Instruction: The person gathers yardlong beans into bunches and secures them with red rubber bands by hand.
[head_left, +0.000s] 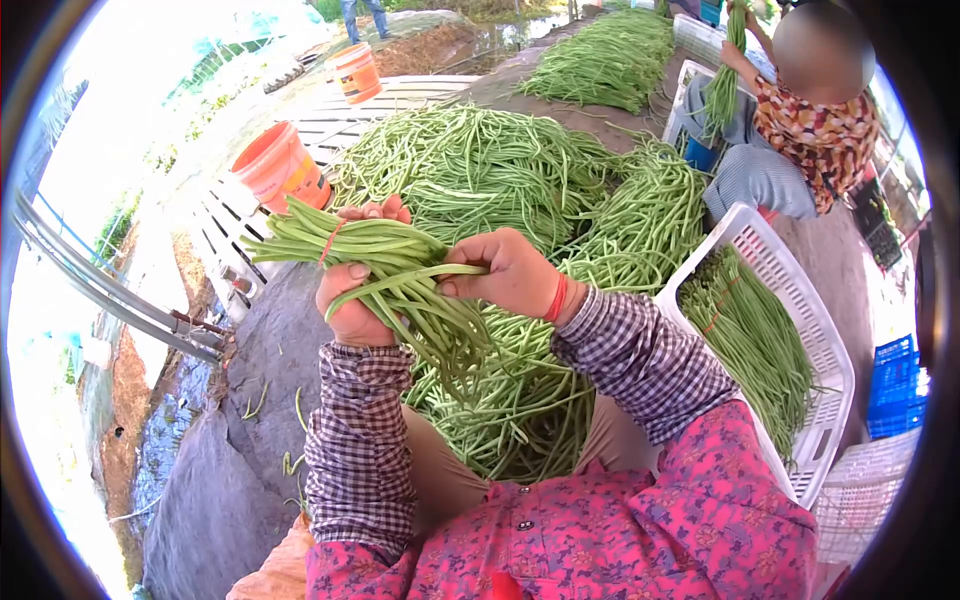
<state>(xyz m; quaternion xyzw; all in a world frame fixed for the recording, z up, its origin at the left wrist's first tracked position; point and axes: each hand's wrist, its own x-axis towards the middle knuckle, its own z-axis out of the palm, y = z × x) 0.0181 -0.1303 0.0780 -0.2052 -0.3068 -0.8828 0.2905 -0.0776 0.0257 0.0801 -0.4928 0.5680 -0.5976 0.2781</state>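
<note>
The left hand (352, 305) is curled from below around a thick bundle of long, slender green beans (400, 250), its thumb lying against the near side and its fingers showing beyond the far side. A thin red band (331, 242) circles the bundle near its left end. The right hand (515, 275) has thumb and forefinger closed in a pinch on the end of a pale green bean strand (440, 272) that crosses the bundle's near side; whether it is one bean or several, I cannot tell. The bundle is held up above the near left part of a large loose heap of green beans (480, 165), which reaches down between the wearer's knees. Right of the heap, a white perforated plastic crate (835, 400) holds long beans laid lengthwise (745, 350), filling it from its left edge toward its right wall. Two orange plastic buckets (275, 170) are at a pale slatted platform (420, 90), the smaller-looking one by its far edge. At upper right, a seated co-worker in a patterned top (820, 140) holds up another bunch of beans (725, 95).
</note>
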